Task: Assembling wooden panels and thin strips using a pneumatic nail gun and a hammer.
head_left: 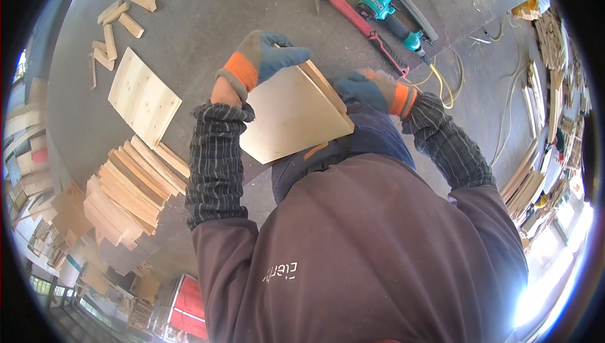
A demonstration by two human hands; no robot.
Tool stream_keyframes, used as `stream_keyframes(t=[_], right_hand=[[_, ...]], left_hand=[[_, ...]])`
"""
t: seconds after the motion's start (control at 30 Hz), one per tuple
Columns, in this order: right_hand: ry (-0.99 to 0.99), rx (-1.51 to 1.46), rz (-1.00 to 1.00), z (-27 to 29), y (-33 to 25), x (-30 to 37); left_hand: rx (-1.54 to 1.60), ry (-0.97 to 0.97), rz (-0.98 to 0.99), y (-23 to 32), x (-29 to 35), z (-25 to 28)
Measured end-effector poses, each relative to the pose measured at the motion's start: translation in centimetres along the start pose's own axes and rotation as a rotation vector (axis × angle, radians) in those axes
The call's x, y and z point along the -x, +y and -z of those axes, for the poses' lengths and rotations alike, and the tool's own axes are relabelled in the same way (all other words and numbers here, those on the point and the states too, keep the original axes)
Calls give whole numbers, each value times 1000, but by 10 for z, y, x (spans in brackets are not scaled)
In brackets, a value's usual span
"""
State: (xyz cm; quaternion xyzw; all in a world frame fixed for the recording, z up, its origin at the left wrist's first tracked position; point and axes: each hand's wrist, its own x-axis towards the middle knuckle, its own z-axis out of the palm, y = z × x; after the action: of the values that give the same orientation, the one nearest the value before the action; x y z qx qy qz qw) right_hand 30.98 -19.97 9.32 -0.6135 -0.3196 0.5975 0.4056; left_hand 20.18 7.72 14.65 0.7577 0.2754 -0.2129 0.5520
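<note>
A pale wooden panel (293, 113) with a wooden strip (328, 94) along its right edge leans at my lap. My left hand (268, 59), in a blue and orange work glove, is closed on the panel's far edge, close to the strip's far end. Gloved the same way, my right hand (372, 91) is beside the strip on its right side. Motion smears its fingers, so I cannot tell whether they hold anything. Beyond the right hand lie a claw hammer (362, 25) with a red and black handle and a teal nail gun (384, 9).
At left, another wooden panel (144, 98) lies on the grey work surface (208, 9). Small wood blocks (110, 40) are scattered behind it. A stack of wooden strips (135, 185) sits nearer. A yellow air hose (438, 81) trails from the nail gun. Timber piles (529, 179) stand far right.
</note>
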Motion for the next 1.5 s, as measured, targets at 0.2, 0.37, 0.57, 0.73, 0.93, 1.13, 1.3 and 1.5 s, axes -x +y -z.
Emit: stream_keyframes(t=[0.2, 0.37, 0.57, 0.73, 0.93, 1.13, 1.3, 1.5], right_hand=[[5, -301, -139, -42, -24, 29], [178, -283, -179, -58, -17, 28], [132, -509, -314, -55, 1, 23], [6, -769, -332, -45, 6, 19], [-113, -862, -307, -41, 9, 17], [-208, -963, -324, -38, 25, 12], [-125, -869, -324, -41, 21, 17], [-2, -572, -324, -42, 7, 24]], left_hand=[[-24, 10, -54, -38, -21, 4], [-61, -54, 19, -22, -13, 9], [-170, -76, 59, -20, -14, 10], [-126, -103, 40, -32, -24, 7], [-14, -146, 2, -44, -30, 5], [-14, -114, 14, -38, -27, -3], [-67, -90, 124, -27, -26, -4], [-8, -149, 42, -31, -24, 0]])
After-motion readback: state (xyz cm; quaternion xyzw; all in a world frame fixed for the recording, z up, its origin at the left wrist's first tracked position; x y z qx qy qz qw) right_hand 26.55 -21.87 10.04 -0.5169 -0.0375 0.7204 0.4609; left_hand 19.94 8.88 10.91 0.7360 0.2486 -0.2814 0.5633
